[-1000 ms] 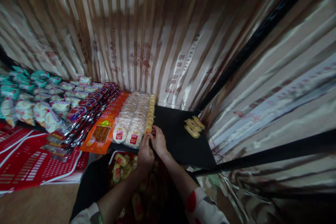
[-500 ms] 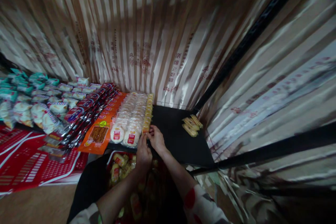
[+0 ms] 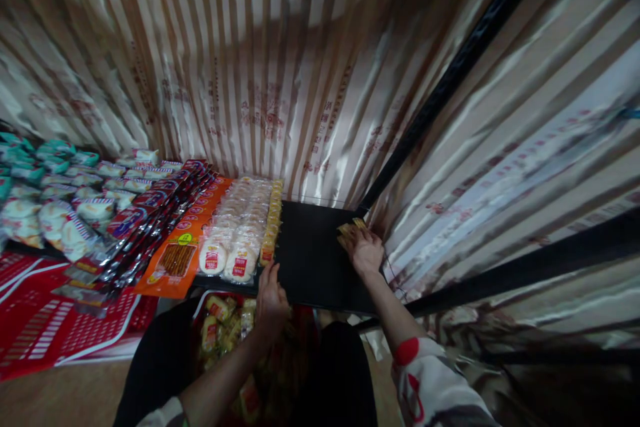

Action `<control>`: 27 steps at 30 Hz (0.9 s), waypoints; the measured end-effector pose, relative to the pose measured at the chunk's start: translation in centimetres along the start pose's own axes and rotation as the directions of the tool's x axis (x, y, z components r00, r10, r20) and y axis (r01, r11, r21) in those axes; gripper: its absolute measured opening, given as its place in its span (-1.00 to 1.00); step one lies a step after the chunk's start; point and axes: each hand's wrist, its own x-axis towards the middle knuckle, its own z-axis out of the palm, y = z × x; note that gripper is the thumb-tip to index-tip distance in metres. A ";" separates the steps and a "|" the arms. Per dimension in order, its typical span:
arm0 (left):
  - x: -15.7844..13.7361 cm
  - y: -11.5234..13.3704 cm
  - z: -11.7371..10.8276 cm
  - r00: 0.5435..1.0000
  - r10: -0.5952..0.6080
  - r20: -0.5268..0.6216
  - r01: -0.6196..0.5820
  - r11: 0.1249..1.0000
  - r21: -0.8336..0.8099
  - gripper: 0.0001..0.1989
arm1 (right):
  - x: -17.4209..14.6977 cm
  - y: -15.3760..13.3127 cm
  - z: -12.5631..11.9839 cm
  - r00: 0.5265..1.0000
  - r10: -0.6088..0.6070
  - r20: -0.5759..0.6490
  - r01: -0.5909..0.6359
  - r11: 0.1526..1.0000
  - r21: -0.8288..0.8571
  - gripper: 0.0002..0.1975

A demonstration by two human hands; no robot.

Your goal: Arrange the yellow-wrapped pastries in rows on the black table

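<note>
My right hand (image 3: 367,252) is over the small yellow snack packets (image 3: 345,232) at the right end of the black shelf (image 3: 315,253). Its fingers are closed around them and hide most of them. At the shelf's front edge, my left hand (image 3: 273,300) holds nothing that I can see, with its fingers loosely stretched out. Its fingertips are just below the front end of a row of yellow snack packets (image 3: 271,227). To the left of that row stand two rows of clear-wrapped white rice crackers (image 3: 240,261) with red labels.
Orange snack bags (image 3: 175,257), dark red packets (image 3: 145,213) and white wrapped snacks (image 3: 95,207) fill the shelf's left. Below are a red basket (image 3: 95,320) and a container of yellow packets (image 3: 220,327) between my legs. A black post (image 3: 425,127) and striped curtain (image 3: 280,80) border the shelf.
My right hand has left the front of the yellow row and moved right onto the loose yellow packets. My left hand has dropped slightly away from the row. The view has shifted a little.
</note>
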 end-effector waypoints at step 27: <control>-0.3 2.3 -4.5 0.968 -0.127 0.215 0.174 0.961 -0.216 -0.58 | -7.8 -8.7 -4.4 0.523 -0.456 0.720 -0.436 0.583 0.686 -0.62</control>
